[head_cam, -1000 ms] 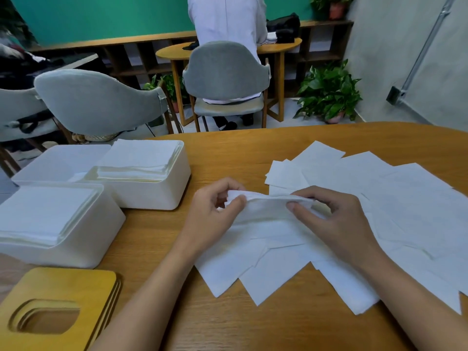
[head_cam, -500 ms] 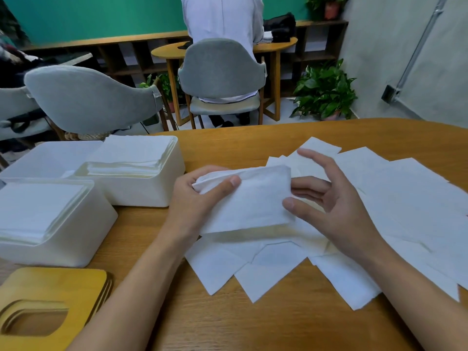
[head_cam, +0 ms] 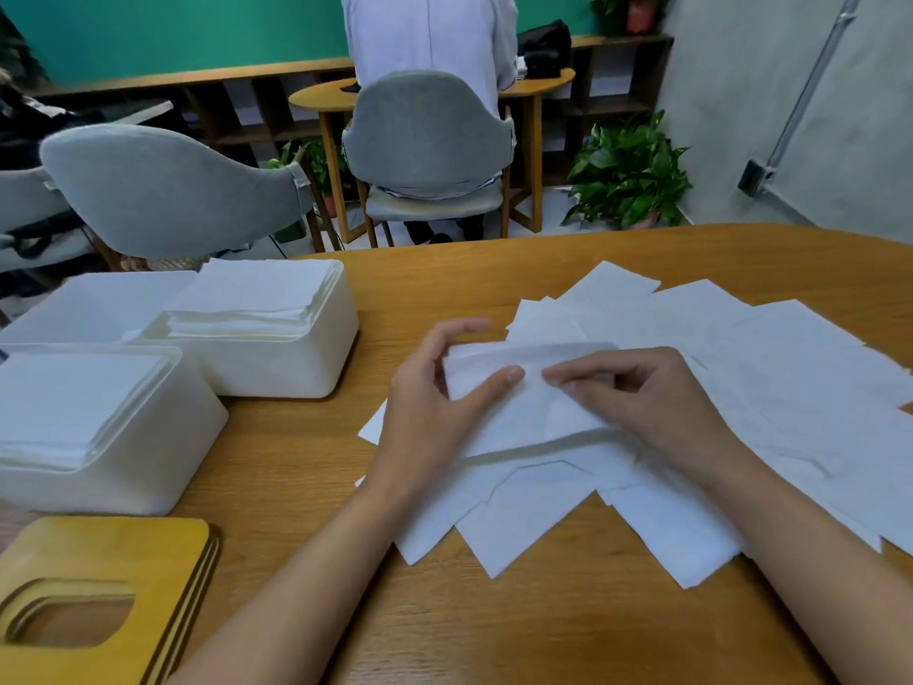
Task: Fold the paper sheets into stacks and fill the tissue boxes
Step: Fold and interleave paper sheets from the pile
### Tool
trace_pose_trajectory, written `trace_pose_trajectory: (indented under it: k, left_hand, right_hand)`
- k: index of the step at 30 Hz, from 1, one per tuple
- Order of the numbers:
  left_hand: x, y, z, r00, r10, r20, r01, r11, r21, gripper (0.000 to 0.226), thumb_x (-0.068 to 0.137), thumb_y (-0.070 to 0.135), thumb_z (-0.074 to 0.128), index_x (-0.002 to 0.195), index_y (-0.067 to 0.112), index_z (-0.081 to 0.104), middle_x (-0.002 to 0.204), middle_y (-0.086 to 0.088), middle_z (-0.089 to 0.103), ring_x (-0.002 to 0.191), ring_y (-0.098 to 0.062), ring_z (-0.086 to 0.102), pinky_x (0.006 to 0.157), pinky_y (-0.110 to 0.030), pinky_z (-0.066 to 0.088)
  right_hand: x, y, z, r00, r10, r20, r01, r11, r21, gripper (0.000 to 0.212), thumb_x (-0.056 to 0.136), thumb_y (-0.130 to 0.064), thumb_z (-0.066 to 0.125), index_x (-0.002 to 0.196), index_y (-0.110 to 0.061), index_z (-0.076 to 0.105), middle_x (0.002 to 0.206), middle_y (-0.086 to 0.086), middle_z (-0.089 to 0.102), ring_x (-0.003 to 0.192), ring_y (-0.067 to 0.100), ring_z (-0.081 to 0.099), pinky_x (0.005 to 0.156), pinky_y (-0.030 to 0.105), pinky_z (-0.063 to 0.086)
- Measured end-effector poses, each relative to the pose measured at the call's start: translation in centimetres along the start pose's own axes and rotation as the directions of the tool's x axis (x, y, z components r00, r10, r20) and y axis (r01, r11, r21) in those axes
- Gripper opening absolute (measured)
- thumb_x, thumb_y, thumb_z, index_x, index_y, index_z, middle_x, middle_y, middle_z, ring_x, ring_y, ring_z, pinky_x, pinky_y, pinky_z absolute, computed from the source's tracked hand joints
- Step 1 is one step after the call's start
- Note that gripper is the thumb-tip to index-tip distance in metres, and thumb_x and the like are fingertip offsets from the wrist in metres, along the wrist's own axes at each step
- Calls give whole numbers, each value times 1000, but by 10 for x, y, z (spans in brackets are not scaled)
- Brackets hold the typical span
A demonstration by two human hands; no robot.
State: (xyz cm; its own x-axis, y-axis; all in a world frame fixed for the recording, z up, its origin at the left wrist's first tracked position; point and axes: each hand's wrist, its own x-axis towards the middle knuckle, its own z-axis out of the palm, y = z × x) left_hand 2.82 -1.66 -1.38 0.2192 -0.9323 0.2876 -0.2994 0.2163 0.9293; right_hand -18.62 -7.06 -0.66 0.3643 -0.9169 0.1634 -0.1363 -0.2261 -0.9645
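While left hand (head_cam: pixel 432 420) and right hand (head_cam: pixel 659 412) pinch sheet (head_cam: pixel 523 420), underside seems hidden.

Soft, even indoor light, fairly bright, from overhead. The white paper sheets (head_cam: pixel 741 368) and the stacks in the tissue boxes (head_cam: pixel 276 348) look pale and nearly washed out, with little texture. A grey band of shadow lies under the lower edge of the folded sheet (head_cam: pixel 518 407) between the left hand (head_cam: pixel 435 402) and right hand (head_cam: pixel 657 402). The wooden table (head_cam: pixel 543 625) has a mild sheen. The wide-angle lens stretches the grey chair (head_cam: pixel 168 190) near the left edge. Detail is slightly soft throughout.
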Motion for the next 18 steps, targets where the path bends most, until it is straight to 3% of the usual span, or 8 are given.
trace_pose_trajectory:
  k: [2, 4, 7, 9, 11, 14, 18]
  left_hand:
    - [-1, -6, 2, 972, 234, 18, -232, 946, 224, 49, 83, 33, 90, 122, 23, 61, 117, 13, 62, 108, -14, 62, 83, -23, 50]
    - [-3, -11, 4, 909, 377, 177, -416, 840, 347, 46, 83, 32, 90, 118, 19, 65, 122, 7, 58, 116, -14, 57, 92, -22, 44]
    - [-6, -17, 11, 824, 328, 463, -506, 794, 338, 35, 87, 36, 86, 118, 23, 74, 131, 9, 60, 127, -9, 54, 105, -28, 44]
    - [-5, -22, 17, 781, 299, 548, -529, 784, 326, 38, 92, 35, 81, 128, 25, 73, 135, 11, 66, 129, -7, 57, 107, -32, 46]
    - [-4, -24, 22, 764, 321, 560, -561, 760, 330, 36, 95, 33, 78, 130, 25, 74, 133, 11, 71, 125, -8, 61, 103, -33, 49]
    - [-4, -24, 26, 759, 381, 529, -605, 713, 354, 22, 97, 31, 75, 116, 22, 81, 122, 8, 76, 114, -10, 67, 94, -25, 51]
    - [-9, -17, 22, 820, 389, 420, -532, 790, 305, 17, 98, 25, 72, 110, 20, 82, 108, 13, 79, 102, -5, 72, 87, -30, 56]
  right_hand:
    - [4, 6, -9, 993, -8, -115, 6, 1000, -21, 23, 94, 1, 69, 98, -16, 84, 58, -20, 57, 64, -3, 57, 69, 14, 41]
    - [7, 10, -16, 976, -25, -218, 16, 999, -40, 26, 96, 1, 67, 99, -19, 83, 64, -25, 64, 73, -4, 62, 78, 19, 43]
    - [8, 12, -18, 966, -19, -258, -2, 997, -82, 31, 97, -2, 64, 101, -26, 83, 98, -22, 78, 101, -2, 68, 92, 27, 50]
    - [8, 13, -18, 969, -34, -244, 8, 994, -106, 33, 98, -2, 62, 104, -28, 83, 109, -21, 77, 112, -2, 66, 99, 27, 50]
    - [8, 13, -18, 972, -65, -225, 34, 990, -139, 35, 98, -2, 61, 104, -29, 82, 110, -25, 75, 114, -6, 63, 101, 20, 47]
    - [9, 14, -19, 973, -110, -203, 72, 980, -187, 39, 98, -1, 59, 102, -32, 82, 108, -28, 74, 114, -8, 61, 97, 9, 45]
    - [9, 15, -20, 972, -134, -193, 105, 982, -156, 41, 100, 1, 56, 101, -32, 81, 109, -22, 76, 117, -1, 62, 97, 19, 46]
